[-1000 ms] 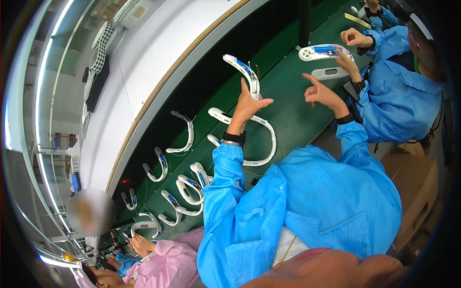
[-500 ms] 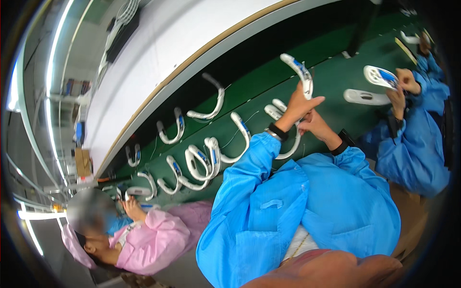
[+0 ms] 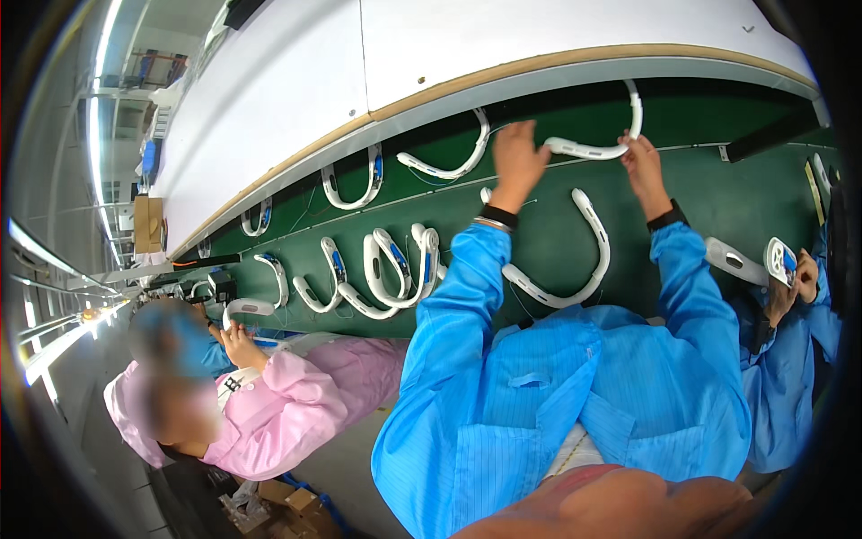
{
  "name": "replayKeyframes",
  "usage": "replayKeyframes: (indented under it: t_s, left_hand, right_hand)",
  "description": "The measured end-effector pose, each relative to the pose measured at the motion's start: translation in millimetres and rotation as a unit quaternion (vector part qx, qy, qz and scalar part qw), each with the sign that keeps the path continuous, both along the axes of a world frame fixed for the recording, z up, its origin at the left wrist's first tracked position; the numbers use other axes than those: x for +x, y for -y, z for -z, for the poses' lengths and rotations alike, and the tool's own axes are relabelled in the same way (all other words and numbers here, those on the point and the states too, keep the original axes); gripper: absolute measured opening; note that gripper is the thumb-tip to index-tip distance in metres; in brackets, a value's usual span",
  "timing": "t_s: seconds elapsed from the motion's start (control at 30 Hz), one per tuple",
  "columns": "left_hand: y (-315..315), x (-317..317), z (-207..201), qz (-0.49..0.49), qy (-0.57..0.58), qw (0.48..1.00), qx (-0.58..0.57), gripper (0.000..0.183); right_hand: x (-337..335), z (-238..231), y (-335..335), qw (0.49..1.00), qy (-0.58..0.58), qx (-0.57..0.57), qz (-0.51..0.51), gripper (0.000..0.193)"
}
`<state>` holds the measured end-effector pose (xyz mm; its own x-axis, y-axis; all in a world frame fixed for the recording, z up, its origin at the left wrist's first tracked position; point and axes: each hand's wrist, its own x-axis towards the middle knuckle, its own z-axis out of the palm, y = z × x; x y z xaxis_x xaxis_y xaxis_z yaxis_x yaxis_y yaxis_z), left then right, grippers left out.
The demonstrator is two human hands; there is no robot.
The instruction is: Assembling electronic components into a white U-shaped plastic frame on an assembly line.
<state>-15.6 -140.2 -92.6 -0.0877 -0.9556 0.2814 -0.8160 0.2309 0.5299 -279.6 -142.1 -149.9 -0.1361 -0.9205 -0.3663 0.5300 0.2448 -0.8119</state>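
Note:
My right hand (image 3: pixel 643 169) pinches the lower bend of a white U-shaped neck fan housing (image 3: pixel 588 149) at the far side of the green bench. One arm of that housing points up toward the shelf edge. Just left of its other end is my left hand (image 3: pixel 518 164), raised with its fingers apart and holding nothing that I can see. A second white curved housing (image 3: pixel 600 242), with slots along its band, lies on the bench between my forearms. The tip of another white piece (image 3: pixel 486 194) shows beside my left wrist, which hides the rest.
To the left lie several white U-shaped housings (image 3: pixel 388 260), some with blue parts inside and thin wires. A white shelf (image 3: pixel 503 27) with a wooden edge overhangs the bench's far side. A person in pink (image 3: pixel 296 386) works at left, another in blue (image 3: pixel 786 377) at right.
My hands, earlier close together with a white curved piece showing blue parts, are now apart. The right one grips a housing at the back. My view has also turned.

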Motion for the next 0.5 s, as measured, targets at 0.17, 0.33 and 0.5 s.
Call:
replayKeyframes:
  t_s: [0.17, 0.33, 0.5]
  left_hand:
    - [14.9, 94.8, 50.9, -0.101, 0.291, 0.919, 0.247, 0.062]
    - [29.6, 108.1, 87.1, -0.029, 0.334, 0.891, 0.307, 0.039]
    - [43.9, 97.1, 112.5, -0.033, 0.319, 0.903, 0.285, 0.028]
  right_hand:
    - [-53.3, 61.7, 58.1, 0.992, 0.021, 0.106, 0.059, 0.020]
    - [-90.6, 87.1, 57.3, 0.988, 0.015, 0.086, 0.127, 0.022]
    - [-54.6, 48.2, -28.0, 0.975, -0.210, 0.078, -0.002, 0.027]
